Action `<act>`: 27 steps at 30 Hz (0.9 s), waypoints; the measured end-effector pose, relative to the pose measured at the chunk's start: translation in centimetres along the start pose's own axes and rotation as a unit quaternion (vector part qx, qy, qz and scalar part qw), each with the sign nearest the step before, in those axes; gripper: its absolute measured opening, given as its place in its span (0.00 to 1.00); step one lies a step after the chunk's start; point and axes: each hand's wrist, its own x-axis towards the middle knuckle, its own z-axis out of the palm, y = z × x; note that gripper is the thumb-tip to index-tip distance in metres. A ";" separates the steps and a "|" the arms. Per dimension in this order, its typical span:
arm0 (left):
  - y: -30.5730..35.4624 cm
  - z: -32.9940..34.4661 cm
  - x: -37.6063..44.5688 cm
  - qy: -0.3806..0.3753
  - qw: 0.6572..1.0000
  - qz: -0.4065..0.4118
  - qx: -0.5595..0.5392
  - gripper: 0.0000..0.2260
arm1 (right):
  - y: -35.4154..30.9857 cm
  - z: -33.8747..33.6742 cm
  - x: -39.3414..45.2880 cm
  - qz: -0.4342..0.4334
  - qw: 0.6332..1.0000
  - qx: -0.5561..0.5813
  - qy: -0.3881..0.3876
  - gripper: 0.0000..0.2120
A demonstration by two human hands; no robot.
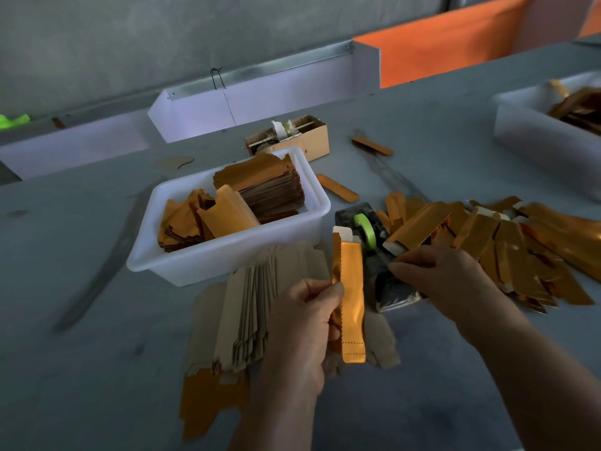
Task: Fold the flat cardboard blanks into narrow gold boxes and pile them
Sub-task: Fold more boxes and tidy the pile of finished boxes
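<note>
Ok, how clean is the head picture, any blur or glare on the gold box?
Head view: dim overall; the gold box in the left hand is fairly sharp with a soft sheen; the right hand and pile of boxes are motion-blurred; wide-angle lens bends the table edge.

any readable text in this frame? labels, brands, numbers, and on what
None readable. The gold box in the left hand, the blanks in the white tub, the tape dispenser and the brown carton show no legible print; the frame is dim and blurred.
</note>
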 end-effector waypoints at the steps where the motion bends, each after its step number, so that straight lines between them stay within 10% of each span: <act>1: 0.0 0.0 0.0 -0.003 1.000 0.000 0.000 0.04 | -0.1 0.0 0.1 0.012 1.000 0.016 -0.003 0.01; 13: -0.3 0.5 0.0 -0.012 1.000 0.000 0.005 0.03 | -0.9 1.4 0.3 -0.010 0.997 0.002 0.073 0.07; 18: -0.4 0.3 0.0 -0.015 1.000 0.000 0.004 0.04 | -0.9 1.2 -1.2 0.045 0.966 0.251 0.043 0.03; 27: -0.2 0.2 0.0 -0.031 0.999 0.014 0.005 0.06 | 1.0 1.5 -2.6 -0.018 0.991 0.026 0.130 0.12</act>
